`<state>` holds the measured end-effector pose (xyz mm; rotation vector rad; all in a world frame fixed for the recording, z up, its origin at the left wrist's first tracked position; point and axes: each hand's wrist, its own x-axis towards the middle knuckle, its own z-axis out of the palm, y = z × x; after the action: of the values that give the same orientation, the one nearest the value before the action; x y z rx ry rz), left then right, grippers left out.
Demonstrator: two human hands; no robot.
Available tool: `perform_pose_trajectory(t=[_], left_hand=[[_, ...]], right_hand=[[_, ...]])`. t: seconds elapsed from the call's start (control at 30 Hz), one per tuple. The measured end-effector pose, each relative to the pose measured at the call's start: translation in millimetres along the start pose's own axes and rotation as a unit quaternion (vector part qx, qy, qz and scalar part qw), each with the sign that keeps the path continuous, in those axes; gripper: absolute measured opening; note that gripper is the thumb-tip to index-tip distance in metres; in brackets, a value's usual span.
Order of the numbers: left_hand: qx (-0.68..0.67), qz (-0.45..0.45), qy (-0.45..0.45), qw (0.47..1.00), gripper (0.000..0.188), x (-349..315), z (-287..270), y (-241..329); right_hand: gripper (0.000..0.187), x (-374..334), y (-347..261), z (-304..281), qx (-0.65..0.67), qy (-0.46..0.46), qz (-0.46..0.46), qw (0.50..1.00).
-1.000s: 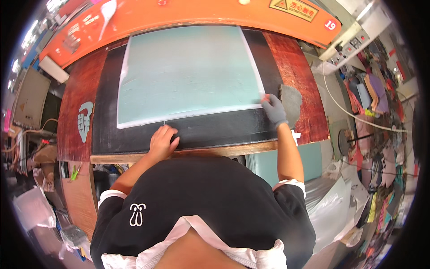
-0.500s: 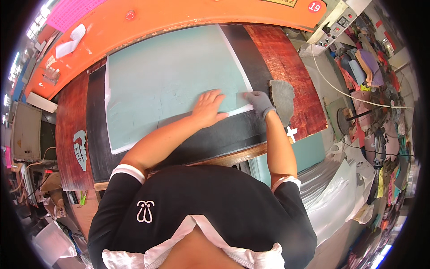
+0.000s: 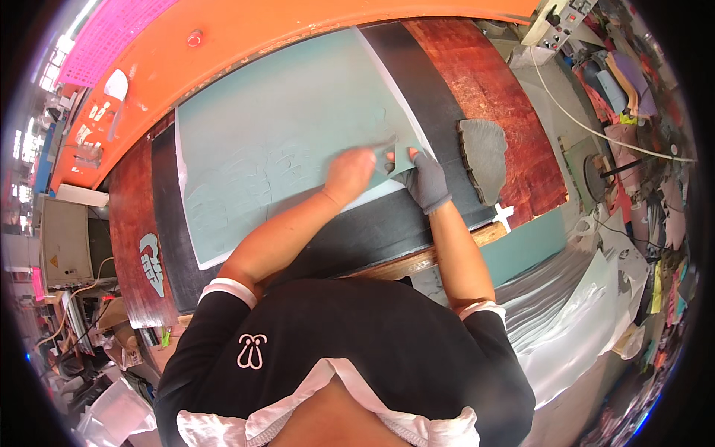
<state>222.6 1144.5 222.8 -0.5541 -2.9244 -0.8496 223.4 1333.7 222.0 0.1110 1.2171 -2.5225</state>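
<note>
A pale green sheet point(image 3: 275, 119) lies over a white underlayer point(image 3: 380, 192) on a black board point(image 3: 357, 235). Curved cut lines run across its nearer part. My right hand point(image 3: 428, 182), in a grey glove with bare fingertips, pinches the near right corner of the sheet and holds it raised, with a hole showing in the lifted part. Just left of that corner, my left hand point(image 3: 350, 175) is over the sheet; motion blurs its fingers, and I cannot make out what they hold, if anything.
An orange machine beam point(image 3: 246, 33) crosses the far side, with a pink basket point(image 3: 112, 37) on it. Right of the sheet lies a grey slab-like piece point(image 3: 484, 160) beside a white cross-shaped piece point(image 3: 504, 216). Grey-green cutouts point(image 3: 151, 264) lie at left. A control box point(image 3: 555, 22) stands far right.
The near right corner of the green sheet has come up in my right hand. My left hand has gone from fingers spread flat to a blurred, more curled shape. The view has shifted slightly.
</note>
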Motion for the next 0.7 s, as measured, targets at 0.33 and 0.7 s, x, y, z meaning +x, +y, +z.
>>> perform_pose_trajectory(t=[0.33, 0.7], left_hand=[[-0.634, -0.234, 0.420, 0.605, 0.027, -10.6, -176.0, -87.1], [-0.608, -0.200, 0.515, 0.570, 0.037, -30.1, -253.8, -181.2]], right_hand=[[0.026, 0.3, 6.2, 6.1, -0.006, 0.119, -0.045, 0.992], [0.025, 5.1, 10.6, 5.0, -0.058, 0.171, -0.060, 0.982]])
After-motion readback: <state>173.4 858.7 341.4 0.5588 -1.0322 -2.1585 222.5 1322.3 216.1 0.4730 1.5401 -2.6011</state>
